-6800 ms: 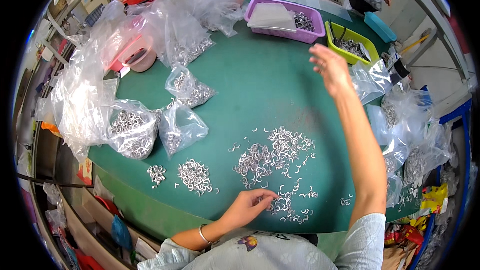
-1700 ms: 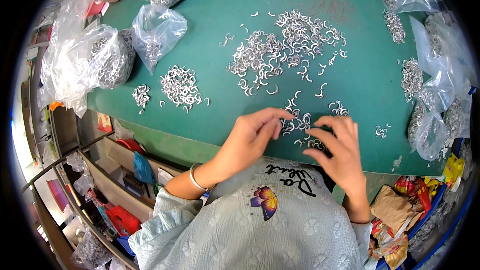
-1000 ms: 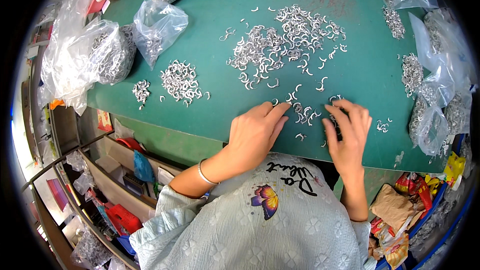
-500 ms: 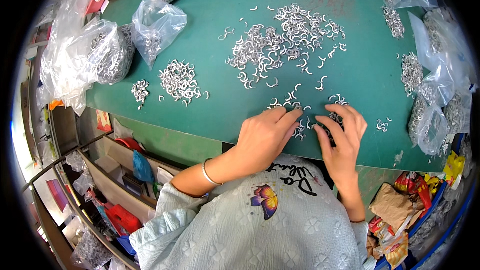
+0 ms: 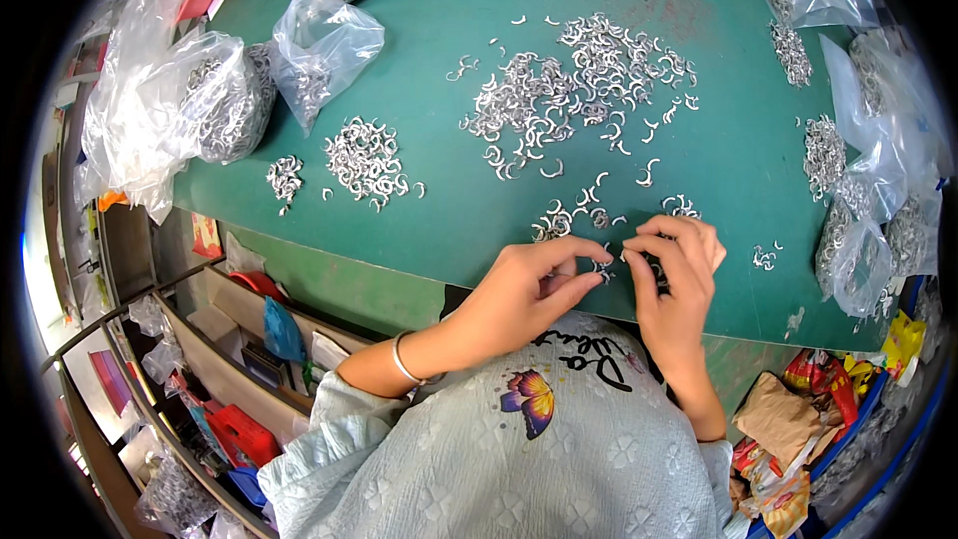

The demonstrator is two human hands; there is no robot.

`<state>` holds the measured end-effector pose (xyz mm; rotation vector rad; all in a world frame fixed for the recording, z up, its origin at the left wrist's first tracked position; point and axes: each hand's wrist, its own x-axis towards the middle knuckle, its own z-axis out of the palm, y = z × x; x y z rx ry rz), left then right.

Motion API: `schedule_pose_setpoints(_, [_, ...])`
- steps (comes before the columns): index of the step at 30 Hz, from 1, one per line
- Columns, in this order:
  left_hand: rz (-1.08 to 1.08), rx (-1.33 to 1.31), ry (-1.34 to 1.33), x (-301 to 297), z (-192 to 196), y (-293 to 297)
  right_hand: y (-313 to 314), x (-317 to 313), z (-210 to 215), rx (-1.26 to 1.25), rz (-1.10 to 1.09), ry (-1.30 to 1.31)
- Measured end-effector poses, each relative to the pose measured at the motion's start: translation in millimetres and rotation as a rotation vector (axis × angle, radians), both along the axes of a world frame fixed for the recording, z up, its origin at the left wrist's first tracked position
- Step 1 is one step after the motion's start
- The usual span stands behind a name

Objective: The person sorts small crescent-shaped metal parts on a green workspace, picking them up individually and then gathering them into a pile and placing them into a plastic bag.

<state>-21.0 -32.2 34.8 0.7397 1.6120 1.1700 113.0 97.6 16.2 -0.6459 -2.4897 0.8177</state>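
Curving like tiny crescents, the silvery pieces (image 5: 597,100) look like metal, bright on top and dark in the hollows, tangled together in one large heap (image 5: 534,105). A looser cluster (image 5: 554,222) lies on the near side of that heap, by the hands. The left hand (image 5: 529,289), nearer the body than the heap, brings thumb and forefinger close around a small piece; whether it is gripped, I cannot tell. The right hand (image 5: 681,274), near and to the right of the heap, curls loosely over a few pieces, fingertips drawn near the thumb; I cannot tell if it grasps any. Left of the heap sit a rounded pile (image 5: 364,162) and a smaller one (image 5: 284,178), then thin, crumpled clear bags (image 5: 324,35). More bags (image 5: 878,165) slump well to its right. The smooth green tabletop (image 5: 439,50) shows broadly between the heap and the rounded pile, and between the heap and the right-hand bags. Its front edge (image 5: 319,246) slants across on the heap's near side, beyond the rounded pile.
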Motion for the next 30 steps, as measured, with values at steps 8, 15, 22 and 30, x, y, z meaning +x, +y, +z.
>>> schedule_pose_setpoints(8, [0.031, 0.018, -1.094, -2, -17, -1, 12, 9, 18, -0.271, 0.066, 0.133])
schedule_pose_setpoints(15, [0.021, 0.100, -0.013, -12, -14, -12, 23, 7, 8, 0.065, 0.049, -0.223])
schedule_pose_setpoints(22, [-0.037, 0.037, -0.223, -16, -5, 2, 31, -23, -1, 0.172, -0.117, -0.157])
schedule_pose_setpoints(30, [0.010, 0.022, -0.793, -18, -14, 8, 36, -22, -17, 0.252, -0.099, -0.078])
